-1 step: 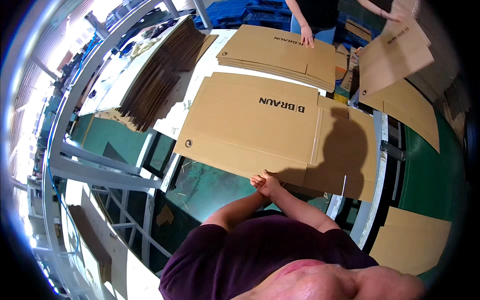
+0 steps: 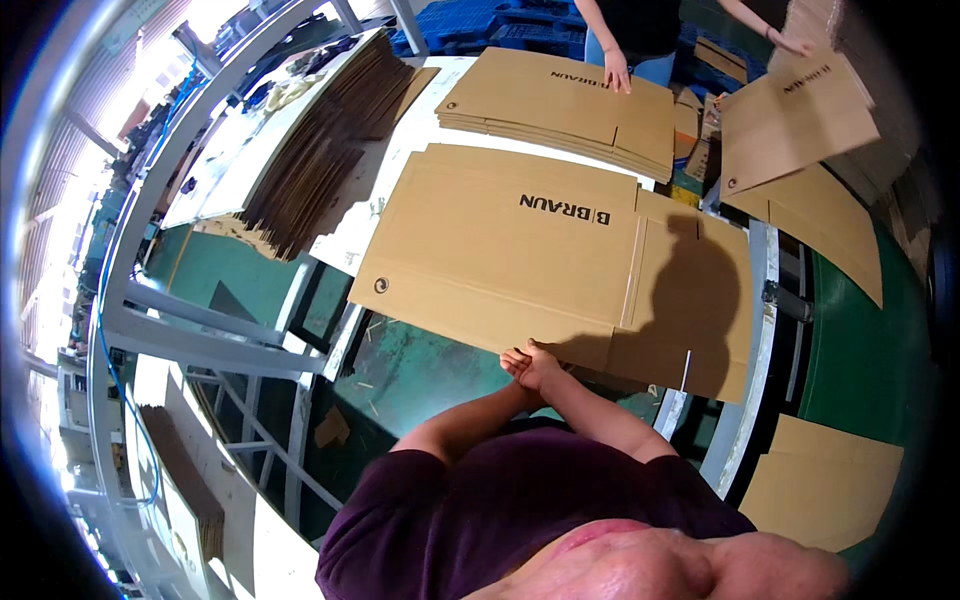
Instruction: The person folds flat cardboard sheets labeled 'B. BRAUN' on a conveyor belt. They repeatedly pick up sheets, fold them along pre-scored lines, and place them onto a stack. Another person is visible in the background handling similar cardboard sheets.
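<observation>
My hands are together at the near edge of a large flat brown cardboard box blank (image 2: 480, 230). My right hand (image 2: 538, 367) lies across my left hand (image 2: 519, 388), its fingers bent and close together, with no object showing in them. Most of my left hand is hidden underneath, so its fingers cannot be made out. Dark print and a small round mark are on the blank, which lies flat on a white-topped table (image 2: 388, 180). My shadow falls over its right part.
Across the table a co-worker's hand (image 2: 617, 72) rests on a stack of blanks (image 2: 520, 90); the other hand (image 2: 795, 46) holds a raised cardboard sheet (image 2: 790, 125). Many blanks (image 2: 315, 150) lean together at left. A metal frame (image 2: 120, 230) stands left; another blank (image 2: 825, 480) lies lower right.
The co-worker's raised sheet has shifted slightly to the right and down along with the hand on it. My hands and the blank before me stay put.
</observation>
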Tool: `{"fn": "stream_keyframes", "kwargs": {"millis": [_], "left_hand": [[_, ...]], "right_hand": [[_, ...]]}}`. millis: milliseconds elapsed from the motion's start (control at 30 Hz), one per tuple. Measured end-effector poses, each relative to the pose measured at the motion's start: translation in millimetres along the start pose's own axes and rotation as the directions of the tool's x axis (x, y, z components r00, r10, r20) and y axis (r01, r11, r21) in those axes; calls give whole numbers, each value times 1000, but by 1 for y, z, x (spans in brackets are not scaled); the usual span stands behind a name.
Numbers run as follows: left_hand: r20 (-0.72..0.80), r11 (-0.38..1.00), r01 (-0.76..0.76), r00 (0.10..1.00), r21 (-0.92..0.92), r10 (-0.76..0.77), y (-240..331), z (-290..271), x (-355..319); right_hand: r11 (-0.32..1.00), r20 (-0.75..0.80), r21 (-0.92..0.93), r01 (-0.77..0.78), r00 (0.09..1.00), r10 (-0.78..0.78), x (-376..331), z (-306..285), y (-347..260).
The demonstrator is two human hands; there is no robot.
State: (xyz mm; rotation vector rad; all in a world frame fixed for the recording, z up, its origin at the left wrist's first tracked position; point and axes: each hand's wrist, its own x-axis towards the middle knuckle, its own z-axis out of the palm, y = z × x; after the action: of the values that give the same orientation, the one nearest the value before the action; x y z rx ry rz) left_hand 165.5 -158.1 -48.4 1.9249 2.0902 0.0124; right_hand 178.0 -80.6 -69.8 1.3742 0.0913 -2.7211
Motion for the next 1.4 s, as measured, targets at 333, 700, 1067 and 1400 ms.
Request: {"fn": "stream_keyframes", "kwargs": {"millis": [333, 700, 1067, 1400], "left_hand": [[-228, 590, 143, 830, -795, -509, -57, -83, 3], [-94, 908, 270, 945, -320, -314, -89, -10, 8], [12, 945, 302, 953, -127, -302, -70, -40, 24], [91, 964, 256, 961, 69, -262, -66, -48, 31]], "right_hand": [[787, -163, -571, -232, 972, 168, -58, 23, -21], [501, 884, 252, 828, -407, 229, -433, 162, -82], [404, 880, 280, 871, -401, 254, -449, 123, -54], [523, 867, 314, 792, -464, 181, -415, 130, -26]]}}
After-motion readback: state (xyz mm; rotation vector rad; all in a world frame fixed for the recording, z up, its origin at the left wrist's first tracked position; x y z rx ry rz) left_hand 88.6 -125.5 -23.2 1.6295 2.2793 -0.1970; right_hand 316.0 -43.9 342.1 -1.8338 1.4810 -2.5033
